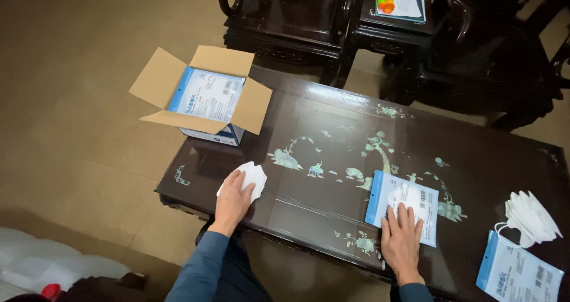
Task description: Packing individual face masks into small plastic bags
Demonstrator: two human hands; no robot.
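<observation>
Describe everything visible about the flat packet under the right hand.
The packet is a flat, rectangular pouch, white with a blue strip along its left edge and small dark print and a barcode patch on its face. It looks like thin glossy plastic, with a pale shape showing inside. It lies flat, slightly skewed, on the dark inlaid table near the front edge. The right hand rests on its lower part, fingers spread.

The left hand [233, 196] covers the near part of the folded white mask [247, 178]. The right hand [402, 238] hides the lower middle of the flat blue-and-white mask packet [409, 202]. A second blue-edged packet [515, 273] runs off the bottom edge. The open brown cardboard box [202, 88] hides its own contents beneath the top packet.
</observation>
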